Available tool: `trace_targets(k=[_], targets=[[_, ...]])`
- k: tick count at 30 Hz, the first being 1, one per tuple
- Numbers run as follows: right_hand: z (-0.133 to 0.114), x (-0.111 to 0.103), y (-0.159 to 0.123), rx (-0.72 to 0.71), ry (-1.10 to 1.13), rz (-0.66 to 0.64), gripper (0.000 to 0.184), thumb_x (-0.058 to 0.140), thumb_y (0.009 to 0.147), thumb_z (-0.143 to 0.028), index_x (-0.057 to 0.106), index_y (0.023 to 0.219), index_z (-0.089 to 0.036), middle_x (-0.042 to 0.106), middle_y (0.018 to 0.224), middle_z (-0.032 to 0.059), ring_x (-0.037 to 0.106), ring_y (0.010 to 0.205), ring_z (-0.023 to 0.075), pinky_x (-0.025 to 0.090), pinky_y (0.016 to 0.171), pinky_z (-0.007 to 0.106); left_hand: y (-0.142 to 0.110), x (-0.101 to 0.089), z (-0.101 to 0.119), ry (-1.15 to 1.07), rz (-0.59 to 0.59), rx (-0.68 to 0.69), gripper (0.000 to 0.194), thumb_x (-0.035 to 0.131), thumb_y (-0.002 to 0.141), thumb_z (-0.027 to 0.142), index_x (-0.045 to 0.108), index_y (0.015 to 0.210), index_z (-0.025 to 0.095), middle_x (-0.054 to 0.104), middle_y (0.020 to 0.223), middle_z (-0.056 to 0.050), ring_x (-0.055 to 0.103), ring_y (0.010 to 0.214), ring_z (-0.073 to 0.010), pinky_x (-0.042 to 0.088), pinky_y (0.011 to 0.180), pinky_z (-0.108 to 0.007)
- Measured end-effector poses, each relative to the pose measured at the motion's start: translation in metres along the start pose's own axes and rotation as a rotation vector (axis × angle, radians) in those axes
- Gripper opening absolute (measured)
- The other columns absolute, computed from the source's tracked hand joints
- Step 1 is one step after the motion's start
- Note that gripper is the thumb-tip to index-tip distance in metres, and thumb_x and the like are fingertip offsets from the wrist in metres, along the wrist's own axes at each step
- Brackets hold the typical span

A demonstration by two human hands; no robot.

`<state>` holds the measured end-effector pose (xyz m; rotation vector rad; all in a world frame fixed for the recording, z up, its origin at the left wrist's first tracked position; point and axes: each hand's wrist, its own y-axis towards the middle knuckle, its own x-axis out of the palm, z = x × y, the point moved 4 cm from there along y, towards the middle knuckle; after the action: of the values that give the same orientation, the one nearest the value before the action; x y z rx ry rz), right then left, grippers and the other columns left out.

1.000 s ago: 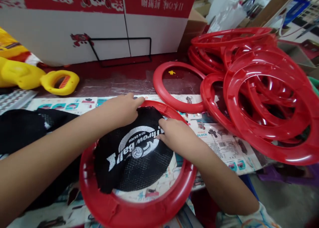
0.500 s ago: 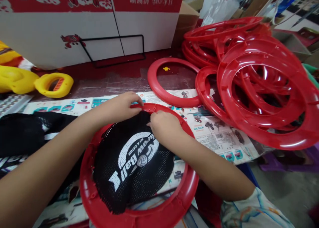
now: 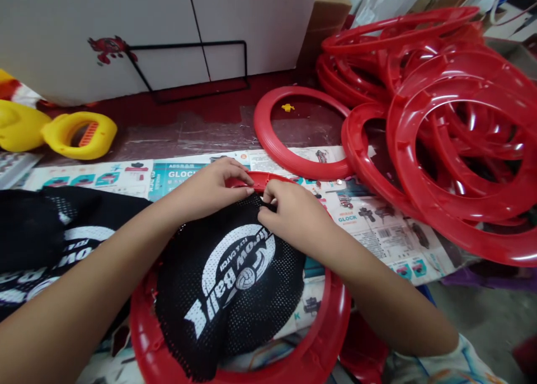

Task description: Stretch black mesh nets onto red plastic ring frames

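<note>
A red plastic ring [image 3: 151, 339] lies tilted at the front edge, its inner side up with small pegs along it. Over its opening is a round black mesh net [image 3: 268, 294] with a white "Throw Ball" print; on the right side a gap shows between net and ring. My left hand [image 3: 220, 187] is closed at the ring's far rim, thumb by the net's edge and fingers over the rim. Just to its right, my right hand [image 3: 289, 210] pinches the far edge of the net against the rim. Its fingertips are partly hidden.
More red rings [image 3: 461, 205] are heaped at the right, and a single ring [image 3: 268, 143] lies flat behind my hands. Other black nets [image 3: 84, 210] lie at the left. Yellow plastic parts [image 3: 100, 140], a black wire frame [image 3: 188, 45] and a white carton [image 3: 260, 20] stand behind.
My right fingers have shifted slightly along the net's far edge, and the left fingers have come closer to them. The view has tilted downward a little.
</note>
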<state>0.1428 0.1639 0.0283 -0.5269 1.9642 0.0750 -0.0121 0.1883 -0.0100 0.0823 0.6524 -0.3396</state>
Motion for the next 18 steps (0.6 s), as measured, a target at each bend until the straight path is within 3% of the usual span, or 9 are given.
trace_targets(k=[4,6,8,11,18], targets=[[-0.0002,0.0018,0.0021,-0.033,0.153,0.004,0.025,0.059,0.08,-0.022,0.057,0.104,-0.018,0.066,0.085,0.0013,0.054,0.068,0.0129,0.03,0.058,0.023,-0.0009,0.0025,0.0014,-0.004,0.042,-0.017,0.025,0.058,0.076,0.039,0.072,0.082,0.02,0.06,0.105,-0.008,0.059,0.102,-0.0262,0.044,0.096,-0.044],[-0.0005,0.0016,0.0036,-0.056,0.172,0.023,0.022,0.06,0.084,-0.025,0.06,0.104,-0.019,0.067,0.084,0.0007,0.054,0.068,0.0125,0.031,0.059,0.023,-0.0016,0.0024,0.0015,-0.009,0.065,-0.031,0.024,0.059,0.077,0.04,0.071,0.081,0.02,0.06,0.104,-0.008,0.059,0.1,-0.0257,0.044,0.096,-0.044],[-0.0014,0.0004,0.0049,-0.109,0.124,0.043,0.014,0.057,0.087,-0.022,0.065,0.098,-0.018,0.068,0.084,0.0018,0.057,0.072,0.0129,0.035,0.064,0.024,-0.0018,0.002,0.0022,0.0,0.072,-0.027,0.024,0.058,0.078,0.041,0.07,0.079,0.02,0.06,0.101,-0.007,0.058,0.1,-0.025,0.043,0.095,-0.043],[-0.0029,-0.0018,0.0054,-0.211,-0.009,0.037,0.021,0.051,0.09,-0.015,0.072,0.093,-0.016,0.069,0.088,0.0056,0.06,0.08,0.0152,0.039,0.073,0.026,-0.0016,0.0013,0.0035,0.049,0.064,-0.024,0.024,0.055,0.081,0.041,0.067,0.08,0.019,0.059,0.097,-0.006,0.057,0.096,-0.0239,0.043,0.091,-0.041],[-0.0011,-0.0076,0.0047,-0.269,-0.162,0.022,0.027,0.048,0.091,-0.012,0.071,0.105,-0.012,0.065,0.09,0.0084,0.06,0.084,0.0167,0.044,0.081,0.028,-0.0017,0.002,0.0082,0.168,0.094,-0.06,0.022,0.051,0.086,0.038,0.064,0.086,0.02,0.055,0.092,-0.005,0.056,0.093,-0.0247,0.043,0.088,-0.043]])
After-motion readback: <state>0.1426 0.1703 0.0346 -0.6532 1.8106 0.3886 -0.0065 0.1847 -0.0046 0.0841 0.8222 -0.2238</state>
